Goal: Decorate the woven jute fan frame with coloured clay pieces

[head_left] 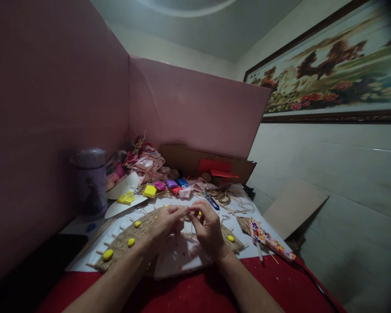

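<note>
My left hand (169, 222) and my right hand (207, 228) meet fingertip to fingertip, both pinched. Whatever lies between the fingertips is too small to make out. Below them spreads a curved, fan-like piece of woven tan twine (119, 248), with thin stick ends poking out along its outer edge. Several yellow clay dots (107, 254) sit on the weave, one of them a yellow dot (231, 238) on its right end. My hands and forearms cover the middle of the woven piece. A white sheet (179, 263) lies under my wrists.
Packs of coloured clay, among them a yellow block (150, 191) and a blue pack (183, 182), lie behind. Blue-handled snips (212, 201) rest near twine coils. A purple container (91, 184) stands left. At right lies a floral-patterned glue gun (270, 241) with a cord.
</note>
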Demonstrator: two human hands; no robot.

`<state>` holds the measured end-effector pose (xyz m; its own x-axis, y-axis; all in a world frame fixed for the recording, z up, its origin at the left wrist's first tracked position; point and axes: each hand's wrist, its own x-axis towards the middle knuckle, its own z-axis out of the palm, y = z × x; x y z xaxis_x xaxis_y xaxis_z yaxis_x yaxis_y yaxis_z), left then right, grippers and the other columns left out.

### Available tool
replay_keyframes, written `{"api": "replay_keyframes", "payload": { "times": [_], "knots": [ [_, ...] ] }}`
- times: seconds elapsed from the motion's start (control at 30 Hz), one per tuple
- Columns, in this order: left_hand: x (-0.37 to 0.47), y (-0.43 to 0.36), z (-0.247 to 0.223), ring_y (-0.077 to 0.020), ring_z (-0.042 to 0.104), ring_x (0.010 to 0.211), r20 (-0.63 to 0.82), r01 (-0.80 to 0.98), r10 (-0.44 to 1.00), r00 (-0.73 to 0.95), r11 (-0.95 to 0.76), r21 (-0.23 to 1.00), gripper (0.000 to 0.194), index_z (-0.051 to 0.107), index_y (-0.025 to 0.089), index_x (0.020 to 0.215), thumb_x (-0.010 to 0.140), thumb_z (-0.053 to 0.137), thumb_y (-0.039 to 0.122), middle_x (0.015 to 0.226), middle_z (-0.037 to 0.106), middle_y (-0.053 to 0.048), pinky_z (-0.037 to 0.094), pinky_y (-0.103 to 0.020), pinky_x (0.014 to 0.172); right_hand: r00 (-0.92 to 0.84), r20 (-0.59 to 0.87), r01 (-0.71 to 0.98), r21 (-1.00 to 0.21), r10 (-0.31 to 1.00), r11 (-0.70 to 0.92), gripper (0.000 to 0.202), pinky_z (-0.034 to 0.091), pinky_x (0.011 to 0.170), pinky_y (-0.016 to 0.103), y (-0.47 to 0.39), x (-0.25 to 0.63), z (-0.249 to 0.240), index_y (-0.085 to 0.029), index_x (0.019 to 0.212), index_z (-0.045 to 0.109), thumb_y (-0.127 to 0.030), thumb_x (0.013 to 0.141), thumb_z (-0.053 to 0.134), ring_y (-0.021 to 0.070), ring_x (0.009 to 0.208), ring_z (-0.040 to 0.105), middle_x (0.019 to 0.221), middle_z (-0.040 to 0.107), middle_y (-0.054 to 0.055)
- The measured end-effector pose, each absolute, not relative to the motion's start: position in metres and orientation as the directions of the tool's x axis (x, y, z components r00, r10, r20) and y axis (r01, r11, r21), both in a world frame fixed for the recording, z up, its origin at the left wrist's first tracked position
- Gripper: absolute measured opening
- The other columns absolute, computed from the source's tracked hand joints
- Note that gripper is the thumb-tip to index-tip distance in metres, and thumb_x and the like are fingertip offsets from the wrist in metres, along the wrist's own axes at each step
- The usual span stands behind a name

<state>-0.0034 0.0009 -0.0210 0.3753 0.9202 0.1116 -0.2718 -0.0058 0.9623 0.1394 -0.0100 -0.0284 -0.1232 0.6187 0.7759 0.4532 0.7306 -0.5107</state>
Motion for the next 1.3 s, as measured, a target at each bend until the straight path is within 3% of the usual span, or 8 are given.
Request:
{"api": "replay_keyframes", "payload": {
  "times": [0.47,0.6,0.73,0.83,0.9,1.03,1.17,1.3],
  "knots": [
    [-0.003,0.003,-0.017,-0.0041,0.024,0.042,0.083,-0.264,0.901,0.426,0.036,0.964,0.033,0.058,0.012,0.071,0.073,0.064,0.045,0.045,0.032,0.008,0.018,-0.019,0.041,-0.132,0.782,0.486,-0.485,0.609,0.727,0.005,0.044,0.064,0.025,-0.007,0.141,-0.028,-0.019,0.087,0.057,-0.02,0.084,0.053,0.0142,0.074,0.053,0.085,0.057,0.004],
    [-0.002,0.003,-0.017,-0.005,0.029,0.041,0.111,-0.207,0.933,0.343,-0.04,0.978,0.036,0.06,0.014,0.076,0.074,0.061,0.049,0.045,0.037,0.007,0.021,-0.018,0.039,-0.052,0.779,0.486,-0.527,0.624,0.698,0.008,0.045,0.066,0.026,-0.006,0.142,-0.028,-0.019,0.085,0.058,-0.025,0.085,0.053,0.0144,0.074,0.053,0.084,0.058,0.004],
    [0.001,0.004,-0.018,-0.006,0.037,0.043,0.145,-0.105,0.956,0.254,-0.122,0.987,0.046,0.064,0.014,0.094,0.062,0.072,0.045,0.054,0.051,0.005,0.026,-0.018,0.039,0.118,0.688,0.29,-0.713,0.716,0.638,0.012,0.047,0.056,0.024,0.001,0.149,-0.012,-0.018,0.085,0.059,-0.029,0.083,0.054,0.013,0.069,0.053,0.081,0.057,0.003],
    [0.004,0.002,-0.016,-0.0081,0.044,0.046,0.192,-0.079,0.956,0.223,-0.178,0.981,0.048,0.067,0.013,0.091,0.055,0.075,0.043,0.06,0.06,0.0,0.033,-0.021,0.043,0.196,0.567,0.046,-0.82,0.8,0.57,0.014,0.047,0.048,0.023,-0.001,0.167,0.01,-0.018,0.083,0.057,-0.029,0.076,0.061,0.0094,0.054,0.05,0.073,0.056,-0.001],
    [0.005,-0.001,-0.015,-0.0097,0.046,0.048,0.239,-0.047,0.946,0.219,-0.234,0.971,0.044,0.069,0.013,0.088,0.057,0.074,0.044,0.057,0.059,0.0,0.034,-0.021,0.046,0.231,0.527,0.025,-0.843,0.818,0.537,0.017,0.046,0.046,0.023,-0.011,0.186,0.019,-0.017,0.081,0.055,-0.03,0.073,0.064,0.0084,0.049,0.048,0.067,0.054,-0.003],
    [0.01,-0.006,-0.012,-0.0096,0.04,0.044,0.329,0.091,0.916,0.229,-0.357,0.93,0.033,0.071,0.016,0.079,0.065,0.067,0.045,0.047,0.051,0.003,0.028,-0.021,0.044,0.273,0.517,0.373,-0.834,0.811,0.406,0.019,0.04,0.043,0.023,-0.05,0.227,0.004,-0.016,0.077,0.058,-0.035,0.08,0.056,0.0108,0.051,0.047,0.062,0.054,-0.001],
    [0.021,-0.009,-0.006,-0.0124,0.046,0.047,0.446,0.29,0.833,0.326,-0.538,0.792,0.022,0.072,0.02,0.074,0.072,0.062,0.039,0.051,0.057,0.0,0.03,-0.023,0.049,0.183,0.641,0.787,-0.55,0.746,0.279,0.011,0.042,0.061,0.027,-0.086,0.252,-0.033,-0.017,0.07,0.061,-0.023,0.079,0.059,0.0152,0.067,0.053,0.071,0.059,0.002],
    [0.047,-0.016,0.003,-0.0188,0.058,0.067,0.424,0.549,0.776,0.468,-0.631,0.549,0.016,0.073,0.024,0.078,0.075,0.058,0.028,0.071,0.068,-0.006,0.035,-0.027,0.062,0.095,0.654,0.913,-0.358,0.751,0.195,0.008,0.041,0.07,0.029,-0.094,0.256,-0.051,-0.019,0.075,0.061,-0.021,0.082,0.058,0.0181,0.077,0.056,0.079,0.061,0.004]
  ]
}}
